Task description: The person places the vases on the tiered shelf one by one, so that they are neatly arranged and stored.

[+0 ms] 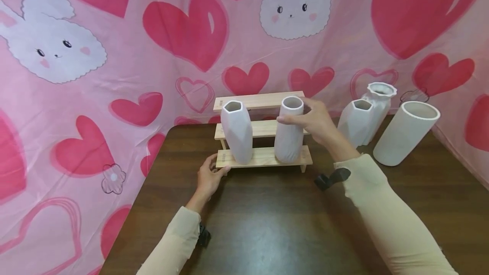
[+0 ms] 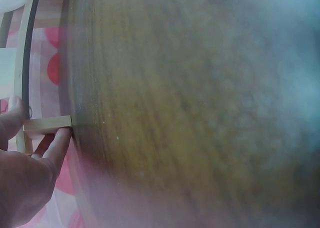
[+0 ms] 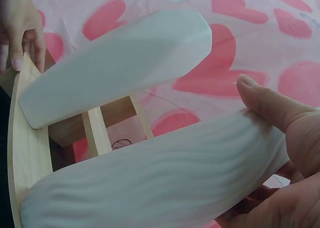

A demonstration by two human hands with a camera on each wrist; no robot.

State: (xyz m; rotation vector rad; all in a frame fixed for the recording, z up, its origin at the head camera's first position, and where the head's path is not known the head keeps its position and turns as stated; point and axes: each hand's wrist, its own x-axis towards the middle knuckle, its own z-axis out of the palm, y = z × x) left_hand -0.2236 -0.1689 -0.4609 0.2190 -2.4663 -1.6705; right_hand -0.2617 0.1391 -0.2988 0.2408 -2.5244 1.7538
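A three-tier wooden stand (image 1: 262, 156) stands on the table. My left hand (image 1: 208, 178) grips the left end of its lowest shelf; in the left wrist view the thumb lies on the shelf and the fingers are at the leg (image 2: 50, 123). On the right part of that shelf is a white vase with wavy ridges (image 3: 150, 178), round at the mouth. My right hand (image 1: 318, 121) holds this vase near its top, thumb on one side and fingers behind. A white faceted vase (image 1: 237, 135) with an angular mouth stands on the shelf's left part.
At the table's right stand a faceted white vase (image 1: 355, 124), a white vase with a ruffled rim (image 1: 382, 103) and a plain white cylinder vase (image 1: 405, 135). A pink cloth (image 1: 153, 75) with hearts and rabbits hangs behind the dark wooden table (image 1: 263, 220).
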